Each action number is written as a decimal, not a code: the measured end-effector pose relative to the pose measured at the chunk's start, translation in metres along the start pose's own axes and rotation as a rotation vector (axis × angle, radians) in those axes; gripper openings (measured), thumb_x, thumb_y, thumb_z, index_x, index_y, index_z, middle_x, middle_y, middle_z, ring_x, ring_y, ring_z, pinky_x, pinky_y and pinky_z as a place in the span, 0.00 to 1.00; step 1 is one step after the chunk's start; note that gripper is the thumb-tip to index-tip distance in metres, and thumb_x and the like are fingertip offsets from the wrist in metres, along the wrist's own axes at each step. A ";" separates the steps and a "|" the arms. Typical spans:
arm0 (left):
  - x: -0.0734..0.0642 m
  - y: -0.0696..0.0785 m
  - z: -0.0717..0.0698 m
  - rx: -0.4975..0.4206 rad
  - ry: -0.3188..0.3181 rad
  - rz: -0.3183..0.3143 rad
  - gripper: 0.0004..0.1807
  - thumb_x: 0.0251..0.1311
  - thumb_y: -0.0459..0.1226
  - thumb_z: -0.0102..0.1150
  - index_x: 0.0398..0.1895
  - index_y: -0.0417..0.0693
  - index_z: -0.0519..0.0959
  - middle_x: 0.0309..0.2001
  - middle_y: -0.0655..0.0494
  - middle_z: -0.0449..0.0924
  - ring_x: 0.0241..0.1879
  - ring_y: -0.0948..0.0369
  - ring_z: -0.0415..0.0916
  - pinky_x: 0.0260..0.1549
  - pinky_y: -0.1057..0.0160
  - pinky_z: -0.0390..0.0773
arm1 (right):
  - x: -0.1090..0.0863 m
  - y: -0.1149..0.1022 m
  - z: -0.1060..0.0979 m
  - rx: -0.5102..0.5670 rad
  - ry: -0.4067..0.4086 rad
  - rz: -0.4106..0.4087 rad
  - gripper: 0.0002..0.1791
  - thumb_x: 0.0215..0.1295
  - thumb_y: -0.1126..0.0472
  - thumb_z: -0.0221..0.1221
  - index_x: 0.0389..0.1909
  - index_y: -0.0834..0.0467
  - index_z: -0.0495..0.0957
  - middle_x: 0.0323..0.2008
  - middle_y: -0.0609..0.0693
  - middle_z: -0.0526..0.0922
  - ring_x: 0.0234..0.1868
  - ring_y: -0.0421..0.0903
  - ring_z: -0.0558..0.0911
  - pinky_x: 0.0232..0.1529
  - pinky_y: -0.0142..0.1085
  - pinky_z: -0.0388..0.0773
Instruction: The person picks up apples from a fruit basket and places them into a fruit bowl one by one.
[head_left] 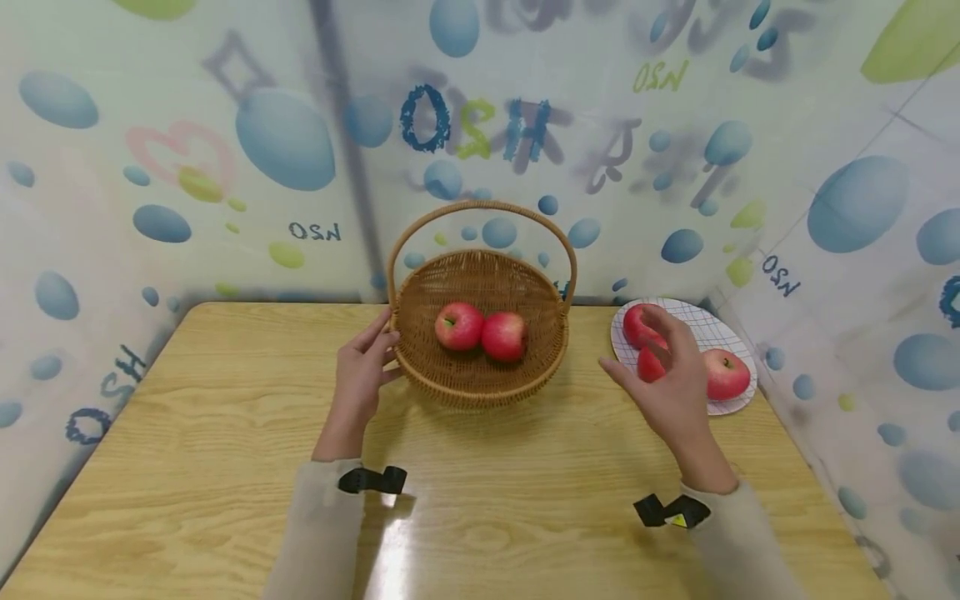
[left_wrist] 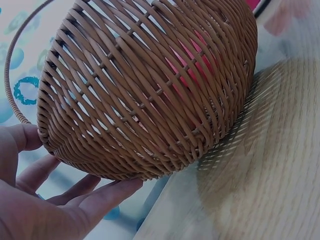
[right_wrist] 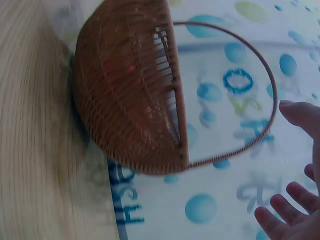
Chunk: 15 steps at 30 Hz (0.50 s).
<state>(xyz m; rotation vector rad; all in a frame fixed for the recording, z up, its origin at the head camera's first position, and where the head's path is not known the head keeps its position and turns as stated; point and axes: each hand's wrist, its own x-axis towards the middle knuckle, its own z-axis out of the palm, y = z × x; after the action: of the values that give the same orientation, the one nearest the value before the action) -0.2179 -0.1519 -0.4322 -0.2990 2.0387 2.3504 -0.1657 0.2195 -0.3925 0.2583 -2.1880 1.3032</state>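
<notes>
A brown wicker basket with a tall arched handle stands toward the back of the table, holding two red apples. My left hand holds its left side, the thumb at the rim and the fingers against the weave. In the left wrist view, an apple shows red through the gaps. On the right, my right hand hovers over a plate with thumb and fingers spread apart and nothing between them. This hand partly hides the apples on the plate's left; another apple lies at its right.
The light wooden table ends at a patterned curtain behind the basket. Another stretch of this curtain runs along the right, close to the plate. Black camera straps sit on both wrists.
</notes>
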 end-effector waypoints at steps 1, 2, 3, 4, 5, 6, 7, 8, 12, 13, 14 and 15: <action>0.000 0.000 0.000 0.001 0.001 -0.002 0.28 0.74 0.40 0.49 0.76 0.64 0.66 0.72 0.44 0.69 0.67 0.45 0.74 0.41 0.67 0.86 | 0.002 -0.003 0.005 0.003 -0.029 -0.019 0.43 0.49 0.72 0.75 0.69 0.59 0.70 0.63 0.57 0.75 0.63 0.39 0.75 0.61 0.20 0.73; 0.000 0.000 0.000 0.002 0.000 -0.004 0.28 0.74 0.40 0.49 0.76 0.64 0.66 0.72 0.44 0.69 0.67 0.46 0.74 0.41 0.67 0.86 | 0.004 -0.006 0.011 0.002 -0.057 -0.034 0.43 0.49 0.71 0.75 0.69 0.59 0.70 0.62 0.56 0.75 0.63 0.40 0.75 0.62 0.23 0.74; 0.000 0.001 0.000 0.004 -0.001 -0.005 0.28 0.74 0.40 0.49 0.76 0.64 0.66 0.72 0.44 0.68 0.67 0.46 0.74 0.42 0.67 0.86 | 0.006 -0.008 0.016 -0.003 -0.085 -0.047 0.44 0.49 0.70 0.76 0.69 0.59 0.70 0.62 0.56 0.75 0.64 0.41 0.75 0.63 0.26 0.75; 0.001 0.001 -0.001 0.005 -0.003 -0.007 0.28 0.74 0.40 0.49 0.76 0.64 0.66 0.72 0.44 0.68 0.67 0.46 0.74 0.42 0.67 0.85 | 0.008 -0.011 0.020 -0.013 -0.115 -0.056 0.44 0.49 0.68 0.77 0.69 0.58 0.70 0.62 0.55 0.75 0.64 0.43 0.75 0.64 0.30 0.76; 0.001 0.001 -0.001 0.007 -0.006 -0.007 0.28 0.75 0.40 0.49 0.76 0.64 0.65 0.73 0.44 0.68 0.67 0.46 0.74 0.42 0.67 0.85 | 0.011 -0.014 0.025 -0.019 -0.148 -0.062 0.44 0.49 0.67 0.77 0.69 0.58 0.70 0.63 0.54 0.75 0.65 0.45 0.74 0.64 0.34 0.77; 0.001 0.001 -0.001 0.007 -0.007 -0.007 0.28 0.75 0.40 0.49 0.76 0.64 0.65 0.73 0.44 0.68 0.67 0.46 0.74 0.42 0.67 0.85 | 0.013 -0.016 0.029 -0.018 -0.182 -0.063 0.44 0.50 0.65 0.77 0.69 0.57 0.71 0.64 0.54 0.75 0.66 0.48 0.74 0.65 0.38 0.77; 0.001 0.001 -0.001 0.008 -0.008 -0.008 0.28 0.75 0.40 0.49 0.76 0.63 0.65 0.73 0.44 0.68 0.67 0.47 0.74 0.42 0.67 0.85 | 0.015 -0.018 0.034 -0.024 -0.217 -0.060 0.44 0.50 0.63 0.78 0.69 0.56 0.70 0.65 0.53 0.74 0.67 0.49 0.74 0.65 0.42 0.78; 0.001 0.001 -0.001 0.007 -0.009 -0.008 0.28 0.75 0.40 0.49 0.76 0.63 0.65 0.73 0.44 0.67 0.67 0.46 0.74 0.42 0.67 0.85 | 0.018 -0.021 0.037 -0.022 -0.257 -0.054 0.44 0.51 0.61 0.78 0.70 0.55 0.70 0.66 0.53 0.74 0.68 0.51 0.74 0.65 0.47 0.78; 0.001 0.000 -0.001 -0.002 0.004 -0.014 0.28 0.74 0.40 0.49 0.76 0.63 0.66 0.73 0.45 0.68 0.67 0.46 0.74 0.39 0.68 0.85 | 0.032 -0.030 0.051 0.004 -0.401 -0.006 0.49 0.54 0.56 0.76 0.76 0.50 0.63 0.71 0.53 0.70 0.70 0.56 0.72 0.64 0.56 0.77; 0.001 0.000 0.000 -0.004 0.007 -0.015 0.28 0.74 0.40 0.50 0.76 0.63 0.66 0.73 0.45 0.68 0.67 0.45 0.74 0.39 0.69 0.85 | 0.036 -0.032 0.054 0.004 -0.428 0.010 0.50 0.55 0.55 0.76 0.77 0.48 0.60 0.71 0.52 0.69 0.70 0.56 0.72 0.65 0.56 0.76; 0.001 0.000 0.000 -0.004 0.006 -0.017 0.28 0.74 0.40 0.50 0.76 0.64 0.66 0.73 0.45 0.68 0.67 0.45 0.74 0.39 0.69 0.85 | 0.040 -0.033 0.057 0.013 -0.454 0.023 0.52 0.55 0.55 0.75 0.78 0.47 0.58 0.72 0.52 0.68 0.70 0.56 0.72 0.65 0.56 0.76; 0.001 0.000 0.000 -0.003 0.006 -0.017 0.28 0.74 0.40 0.50 0.76 0.64 0.66 0.73 0.45 0.68 0.67 0.46 0.74 0.39 0.69 0.85 | 0.044 -0.034 0.059 0.018 -0.475 0.034 0.53 0.56 0.55 0.75 0.79 0.46 0.56 0.72 0.52 0.68 0.70 0.55 0.72 0.65 0.56 0.75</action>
<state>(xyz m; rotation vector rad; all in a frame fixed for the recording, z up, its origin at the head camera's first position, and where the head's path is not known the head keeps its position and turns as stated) -0.2193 -0.1518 -0.4327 -0.3225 2.0268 2.3462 -0.2093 0.1567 -0.3634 0.5907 -2.5782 1.3884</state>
